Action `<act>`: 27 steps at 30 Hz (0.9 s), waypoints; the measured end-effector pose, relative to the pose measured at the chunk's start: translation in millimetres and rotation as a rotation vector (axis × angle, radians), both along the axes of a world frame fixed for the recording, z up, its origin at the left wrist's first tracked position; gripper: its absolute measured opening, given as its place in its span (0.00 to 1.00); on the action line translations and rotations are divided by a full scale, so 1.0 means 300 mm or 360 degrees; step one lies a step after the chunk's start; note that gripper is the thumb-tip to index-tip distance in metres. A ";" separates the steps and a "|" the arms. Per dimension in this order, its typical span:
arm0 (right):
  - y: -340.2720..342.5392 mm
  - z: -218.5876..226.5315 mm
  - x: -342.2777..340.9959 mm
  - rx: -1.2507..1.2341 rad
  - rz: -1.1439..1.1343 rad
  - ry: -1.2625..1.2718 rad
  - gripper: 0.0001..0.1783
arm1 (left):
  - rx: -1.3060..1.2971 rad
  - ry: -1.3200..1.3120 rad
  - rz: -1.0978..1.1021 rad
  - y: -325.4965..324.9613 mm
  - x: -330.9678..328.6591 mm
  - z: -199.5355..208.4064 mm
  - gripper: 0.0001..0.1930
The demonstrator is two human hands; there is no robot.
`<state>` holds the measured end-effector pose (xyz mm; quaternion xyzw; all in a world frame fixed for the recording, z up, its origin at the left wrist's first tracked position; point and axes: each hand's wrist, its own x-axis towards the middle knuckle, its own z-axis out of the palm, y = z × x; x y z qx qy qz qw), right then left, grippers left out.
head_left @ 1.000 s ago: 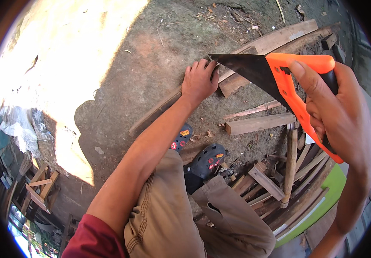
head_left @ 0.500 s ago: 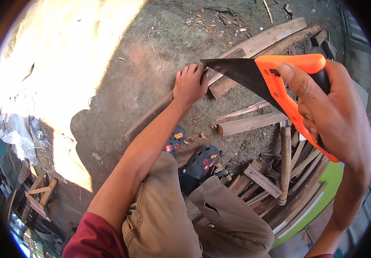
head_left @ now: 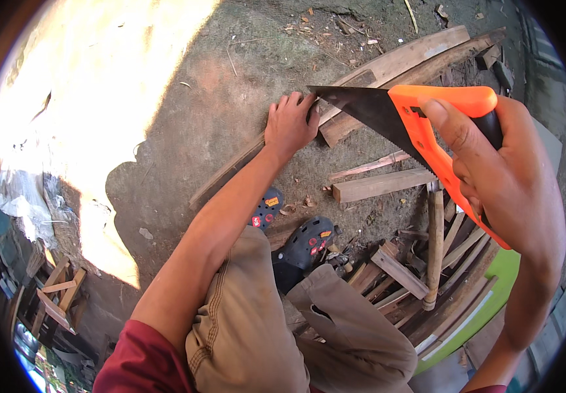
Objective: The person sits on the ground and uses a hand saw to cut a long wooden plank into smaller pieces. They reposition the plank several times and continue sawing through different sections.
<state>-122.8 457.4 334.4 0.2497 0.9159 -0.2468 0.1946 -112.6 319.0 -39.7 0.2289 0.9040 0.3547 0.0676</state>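
Note:
My right hand (head_left: pixel 509 157) is wrapped round the orange and black handle of a handsaw (head_left: pixel 374 114). Its dark blade points left, teeth facing down, and its tip reaches close to the fingers of my left hand (head_left: pixel 290 124). That hand is closed over a long wooden beam (head_left: pixel 417 56), which slants from the lower left up to the far right. The blade crosses over the beam just right of my left fingers; whether the teeth touch the wood I cannot tell.
A second beam (head_left: pixel 453 57) lies alongside. Nearer are a short wood block (head_left: pixel 381 185), a rounded wooden handle (head_left: pixel 434 255) and a heap of offcuts (head_left: pixel 397 272) by my dark clogs (head_left: pixel 304 245). Crumpled plastic sheeting (head_left: pixel 24 203) and a small wooden frame (head_left: pixel 60 295) are at left.
The saw has tilted slightly, its tip a little higher and its handle's lower end a bit to the left. My left hand keeps its place on the beam.

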 end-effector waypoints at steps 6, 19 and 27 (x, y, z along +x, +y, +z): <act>-0.004 0.004 -0.001 0.0055 0.0007 -0.0037 0.30 | -0.0003 -0.0043 0.0005 0.008 0.003 -0.010 0.16; -0.065 0.044 -0.021 0.0183 -0.0191 -0.0187 0.30 | 0.0019 0.0009 0.0028 0.005 -0.001 -0.014 0.15; 0.001 -0.011 0.014 0.0003 0.0031 0.0005 0.31 | 0.0012 0.0011 0.0014 0.007 0.001 -0.023 0.18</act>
